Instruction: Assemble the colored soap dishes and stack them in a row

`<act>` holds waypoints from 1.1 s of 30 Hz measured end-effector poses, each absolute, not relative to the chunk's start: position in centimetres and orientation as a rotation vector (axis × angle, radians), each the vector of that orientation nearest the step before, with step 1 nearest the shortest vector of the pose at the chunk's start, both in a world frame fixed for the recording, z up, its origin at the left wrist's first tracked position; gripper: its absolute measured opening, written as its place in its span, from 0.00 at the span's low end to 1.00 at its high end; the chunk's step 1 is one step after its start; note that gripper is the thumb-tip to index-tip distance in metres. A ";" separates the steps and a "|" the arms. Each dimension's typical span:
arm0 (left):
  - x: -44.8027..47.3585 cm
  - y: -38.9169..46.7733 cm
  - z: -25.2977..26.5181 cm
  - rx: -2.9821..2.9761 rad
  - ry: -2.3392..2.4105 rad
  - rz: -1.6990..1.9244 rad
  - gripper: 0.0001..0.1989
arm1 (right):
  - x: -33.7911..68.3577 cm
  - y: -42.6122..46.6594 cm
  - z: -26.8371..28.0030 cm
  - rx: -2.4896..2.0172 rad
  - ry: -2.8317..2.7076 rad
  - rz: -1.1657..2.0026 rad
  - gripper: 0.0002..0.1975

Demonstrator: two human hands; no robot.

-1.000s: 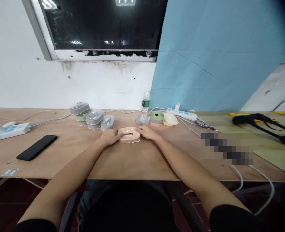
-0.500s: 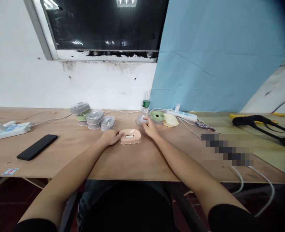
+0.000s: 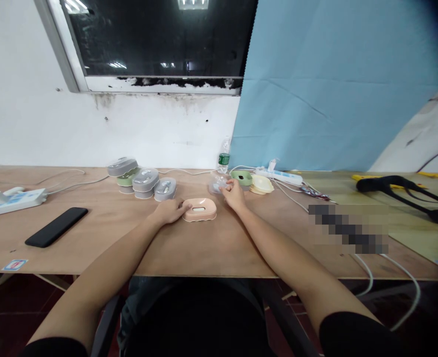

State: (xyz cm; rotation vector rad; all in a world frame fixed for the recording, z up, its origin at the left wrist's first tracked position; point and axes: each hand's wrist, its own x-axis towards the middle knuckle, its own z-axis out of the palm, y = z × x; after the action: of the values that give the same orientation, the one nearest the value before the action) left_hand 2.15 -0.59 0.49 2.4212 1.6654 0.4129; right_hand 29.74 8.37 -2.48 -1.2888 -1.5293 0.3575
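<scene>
The pink oval plastic box (image 3: 208,212) sits on the wooden table in front of me, with a pale slot in its middle. My left hand (image 3: 170,211) grips its left end, the thumb over the rim. Beyond and to the right, my right hand (image 3: 234,195) is closed in a pinch at the edge of some clear plastic pieces (image 3: 215,185). What its fingertips hold is too small to make out. Just behind that hand stand a green box (image 3: 241,176) and some stacked cream-yellow parts (image 3: 262,184).
Stacked grey and green lidded boxes (image 3: 145,181) stand at the back left. A plastic bottle (image 3: 224,157) is near the wall. A black phone (image 3: 57,226) and a power strip (image 3: 14,202) lie left; another power strip (image 3: 284,177) and black straps (image 3: 397,191) lie right.
My right hand has drawn back slightly to the right from over the clear pieces, its fingertips now pinched together. The left hand and pink box have stayed in place.
</scene>
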 end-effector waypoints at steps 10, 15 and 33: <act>2.3 -0.2 -0.1 2.250 1.626 0.927 0.39 | 27.7 5.7 -1.0 -0.995 -1.475 0.636 0.23; 2.6 -0.7 0.2 2.326 1.398 1.064 0.41 | 26.6 4.5 -0.6 -1.016 -1.579 0.789 0.26; 2.3 -0.2 -0.1 2.368 1.609 0.761 0.22 | 28.3 3.9 0.5 -1.480 -2.174 0.997 0.32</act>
State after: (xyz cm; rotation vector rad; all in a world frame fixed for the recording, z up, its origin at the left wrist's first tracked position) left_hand 2.32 -0.16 -0.13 2.3684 1.6094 0.7613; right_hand 28.34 3.94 0.47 -1.4802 -2.1737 0.9967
